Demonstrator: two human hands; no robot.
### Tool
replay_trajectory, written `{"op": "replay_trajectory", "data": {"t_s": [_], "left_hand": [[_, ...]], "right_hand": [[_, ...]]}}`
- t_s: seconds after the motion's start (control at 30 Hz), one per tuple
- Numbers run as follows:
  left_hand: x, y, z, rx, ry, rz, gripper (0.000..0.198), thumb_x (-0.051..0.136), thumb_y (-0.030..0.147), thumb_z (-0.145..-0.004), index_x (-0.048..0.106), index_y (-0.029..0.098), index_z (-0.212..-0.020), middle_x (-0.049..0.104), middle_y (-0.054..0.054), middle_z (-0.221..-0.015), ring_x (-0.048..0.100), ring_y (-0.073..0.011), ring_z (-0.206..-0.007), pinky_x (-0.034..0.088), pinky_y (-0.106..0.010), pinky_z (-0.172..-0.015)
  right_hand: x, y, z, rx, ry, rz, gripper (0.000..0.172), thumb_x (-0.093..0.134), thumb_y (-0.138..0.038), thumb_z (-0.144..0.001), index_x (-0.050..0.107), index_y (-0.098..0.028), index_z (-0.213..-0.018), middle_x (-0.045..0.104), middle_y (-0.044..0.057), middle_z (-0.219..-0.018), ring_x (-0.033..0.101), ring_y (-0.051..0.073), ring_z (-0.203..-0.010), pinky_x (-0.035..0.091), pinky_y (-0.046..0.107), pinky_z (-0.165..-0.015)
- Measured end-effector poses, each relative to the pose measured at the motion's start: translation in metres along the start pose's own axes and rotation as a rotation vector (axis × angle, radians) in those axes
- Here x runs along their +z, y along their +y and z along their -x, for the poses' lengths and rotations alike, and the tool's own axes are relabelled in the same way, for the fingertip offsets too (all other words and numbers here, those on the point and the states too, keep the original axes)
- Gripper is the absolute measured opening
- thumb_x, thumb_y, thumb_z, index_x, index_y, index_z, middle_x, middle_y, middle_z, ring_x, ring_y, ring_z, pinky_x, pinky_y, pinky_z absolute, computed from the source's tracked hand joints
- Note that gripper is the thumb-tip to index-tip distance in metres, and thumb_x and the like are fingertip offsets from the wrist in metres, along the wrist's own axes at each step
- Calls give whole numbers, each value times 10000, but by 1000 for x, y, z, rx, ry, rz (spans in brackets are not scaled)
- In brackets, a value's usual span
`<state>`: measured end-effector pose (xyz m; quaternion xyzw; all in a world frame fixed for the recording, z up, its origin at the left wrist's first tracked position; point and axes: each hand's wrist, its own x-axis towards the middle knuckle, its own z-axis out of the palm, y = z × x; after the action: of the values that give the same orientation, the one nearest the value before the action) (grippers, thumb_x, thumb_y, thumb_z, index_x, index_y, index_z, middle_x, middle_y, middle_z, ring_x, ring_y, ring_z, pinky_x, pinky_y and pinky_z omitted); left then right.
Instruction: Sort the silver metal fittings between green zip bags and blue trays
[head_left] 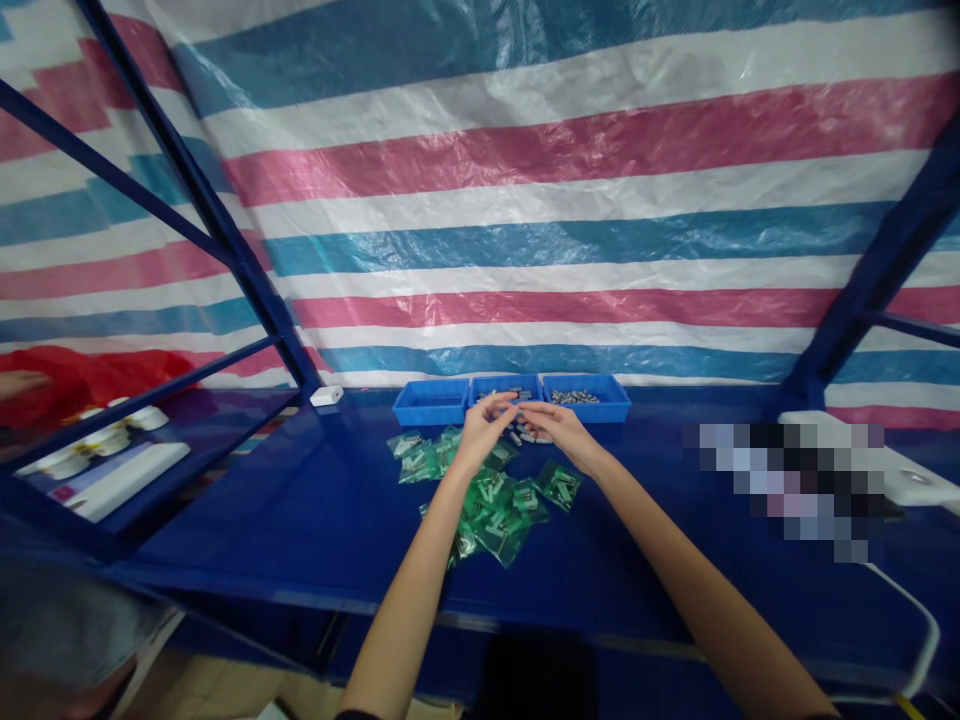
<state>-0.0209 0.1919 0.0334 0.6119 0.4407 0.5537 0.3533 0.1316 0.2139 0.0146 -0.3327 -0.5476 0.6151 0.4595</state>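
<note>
My left hand [486, 428] and my right hand [559, 430] meet at the fingertips just in front of the blue bins. Both are closed in a pinch, and whatever lies between the fingers is too small to make out. Under and beside the right hand are several small metal pieces [517, 438] on the tabletop. A pile of green-tinted plastic bags [491, 505] with small parts inside lies below the hands, between my forearms. One such bag [559, 484] sits close to my right wrist.
A left blue bin [431, 415], a middle bin [491, 382] partly hidden by my hands, and a right bin [592, 412] holding metal parts line the back. A white box [327, 396] stands left, a white device [900, 470] right. A person's hand [22, 384] shows far left.
</note>
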Motion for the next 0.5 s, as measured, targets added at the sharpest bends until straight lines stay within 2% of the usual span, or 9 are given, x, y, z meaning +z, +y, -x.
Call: {"op": "replay_trajectory", "data": {"t_s": [0.1,0.17,0.33,0.4,0.5], "left_hand": [[0,-4,0,29,-47,-138,362,598,365,-770,587,148,-1060,639,-39,-774,563,-138,-691,424,-232,-646],[0,-8,1,55,-86,-316,349,561,365,-800,564,161,-1083,634,-34,-783,552,-146,-687,423,-251,-660],[-4,-15,11,49,-237,-892,175,570,229,-799,606,217,-970,612,-49,-1013,501,-236,-990,354,-380,-882],[-5,-15,12,19,-304,-963,152,570,166,-785,614,218,-921,600,-47,-1037,482,-243,-1010,333,-398,-897],[-6,-13,12,4,-320,-966,120,566,145,-780,619,209,-867,597,-47,-970,486,-232,-975,329,-389,-890]], "right_hand": [[-1,4,-4,-58,73,46,365,672,-460,-661,689,-158,-864,659,17,-727,565,110,-632,465,232,-625],[-2,5,-5,-89,130,101,374,662,-494,-652,677,-147,-790,622,3,-635,534,104,-569,453,226,-572],[-7,2,-7,-83,273,126,344,661,-497,-627,624,-158,-675,606,8,-565,534,115,-505,459,234,-509],[-10,2,-8,-47,294,124,287,656,-445,-640,630,-162,-685,622,13,-568,557,123,-509,473,237,-510],[-16,4,-11,-7,304,176,214,629,-369,-672,661,-162,-713,626,8,-557,563,118,-495,477,222,-491]]}}
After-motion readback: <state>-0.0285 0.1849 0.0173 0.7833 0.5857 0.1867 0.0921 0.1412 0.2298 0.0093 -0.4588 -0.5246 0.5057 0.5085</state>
